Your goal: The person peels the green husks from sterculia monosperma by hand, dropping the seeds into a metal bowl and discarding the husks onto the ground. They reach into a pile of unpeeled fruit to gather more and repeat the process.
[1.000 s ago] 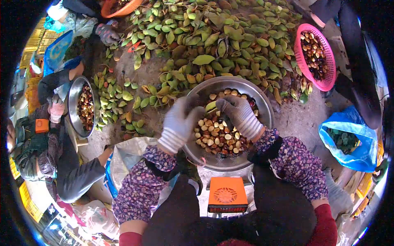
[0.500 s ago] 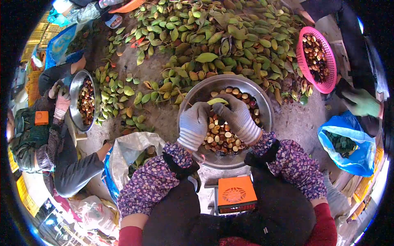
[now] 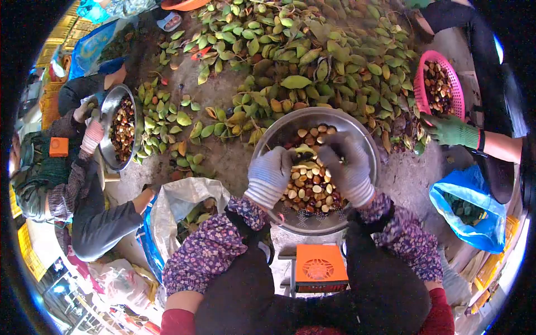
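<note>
Green pod (image 3: 305, 151), gloved hands (image 3: 269, 175) gripping, over bowl (image 3: 282, 134)

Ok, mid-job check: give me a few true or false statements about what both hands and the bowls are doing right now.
1. Both gloved hands, left hand and right hand, are over the metal bowl. True.
2. The hands grip a green pod between them. True.
3. The metal bowl holds only green leaves. False: it holds brown and pale seeds.
4. The pink basket sits by the left hand. False: it lies to the far right, near a co-worker's green glove.
</note>
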Tool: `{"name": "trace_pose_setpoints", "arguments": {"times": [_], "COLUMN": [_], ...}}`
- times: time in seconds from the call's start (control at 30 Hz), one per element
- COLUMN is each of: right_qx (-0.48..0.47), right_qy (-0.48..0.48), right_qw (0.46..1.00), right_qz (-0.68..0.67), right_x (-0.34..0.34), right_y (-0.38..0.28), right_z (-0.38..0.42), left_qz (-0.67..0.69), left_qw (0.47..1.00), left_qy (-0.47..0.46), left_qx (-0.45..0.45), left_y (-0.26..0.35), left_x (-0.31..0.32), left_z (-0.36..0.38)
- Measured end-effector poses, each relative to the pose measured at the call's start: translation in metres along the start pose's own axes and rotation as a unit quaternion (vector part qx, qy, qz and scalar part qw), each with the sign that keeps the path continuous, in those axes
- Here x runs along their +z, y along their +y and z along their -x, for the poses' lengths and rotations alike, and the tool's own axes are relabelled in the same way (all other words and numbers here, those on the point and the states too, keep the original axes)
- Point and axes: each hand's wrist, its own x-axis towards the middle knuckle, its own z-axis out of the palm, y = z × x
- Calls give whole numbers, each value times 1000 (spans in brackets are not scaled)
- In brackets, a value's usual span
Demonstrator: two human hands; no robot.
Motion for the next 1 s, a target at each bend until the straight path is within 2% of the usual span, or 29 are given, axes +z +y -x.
{"name": "trace_pose_setpoints", "arguments": {"times": [0.03,0.07,0.17,0.23,0.27,0.3,0.37,0.4,0.47,0.5,0.53,0.57,0.6,0.63,0.7,0.73,0.77,0.8,0.83,0.87,0.93,1.0], "right_qx": [-78,-63,-36,-63,-96,-49,-56,-52,-34,-31,-75,-120,-119,-118,-111,-77,-82,-82,-82,-82,-84,-85], "right_qy": [-37,-73,-74,-60,-39,-48,-151,-154,-172,-174,-153,-133,-89,-91,-127,-165,-163,-122,-83,-79,-112,-131], "right_qw": [994,987,975,972,968,979,979,979,984,984,985,983,980,980,938,934,934,947,959,965,956,948], "right_qz": [71,129,207,217,227,191,122,124,-28,-26,3,32,130,132,302,309,308,285,258,235,259,279], "right_x": [0,2,14,19,22,20,19,19,23,22,22,21,21,18,11,10,12,17,22,23,21,20], "right_y": [-3,-11,0,-3,-3,-5,8,10,7,7,6,5,2,2,2,-5,-3,3,6,8,7,5], "right_z": [-2,0,-1,0,-3,-3,-7,-3,-2,-2,-4,-4,-1,-1,1,4,7,9,10,12,11,8], "left_qz": [-17,-53,-53,-34,-26,-27,44,43,73,100,87,89,76,64,43,58,71,74,46,81,116,207], "left_qw": [1000,999,998,999,998,998,995,989,989,988,982,981,985,988,993,991,989,989,983,978,970,967], "left_qy": [6,5,9,22,4,4,-17,-42,-49,-55,-100,-101,-86,-71,-63,-49,-32,-21,-65,-70,-76,-61], "left_qx": [10,-10,-33,-26,-53,-60,-86,-132,-118,-105,-136,-138,-129,-120,-91,-107,-122,-128,-168,-180,-201,-137], "left_y": [-1,1,-2,-4,-5,-8,-4,-2,-6,-9,-3,0,1,2,-2,2,5,3,6,5,-1,-6], "left_x": [0,2,8,10,11,10,7,4,1,-1,-12,-12,-12,-12,-5,-3,-2,1,-2,-1,4,13], "left_z": [1,3,6,7,7,10,6,6,5,5,0,-1,-1,-1,4,6,7,9,8,8,16,18]}}
